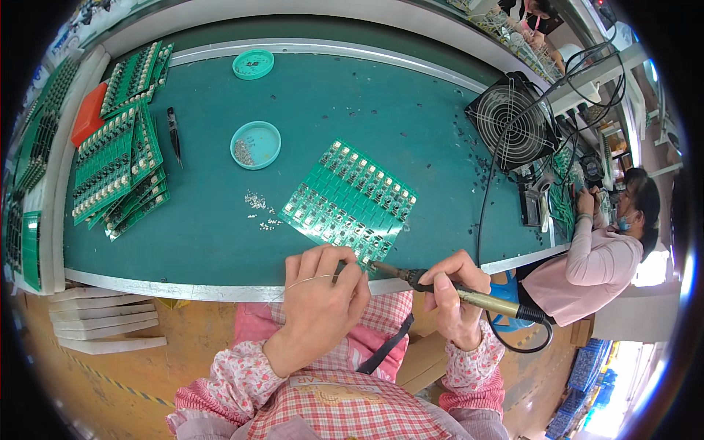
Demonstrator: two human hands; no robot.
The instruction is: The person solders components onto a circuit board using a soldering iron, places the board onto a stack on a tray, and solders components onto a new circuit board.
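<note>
A green circuit board panel (352,194) with rows of white and black components lies tilted on the green mat. In my right hand (456,297) is a soldering iron (480,299), its tip touching or close to the panel's near corner. My left hand (323,293) is at that same corner, fingers curled and pinched together. A thin solder wire (306,279) loops out of this hand; its end at the board is hidden by the fingers. Small pale parts (257,202) are scattered left of the panel.
Stacked circuit boards (117,172), black tweezers (174,136) and a red block (89,116) are at left. Two teal dishes (255,125) hold small parts. A black fan (511,121) stands at back right, dark bits near it. The iron's cable (480,220) crosses the mat. A co-worker (605,253) sits right.
</note>
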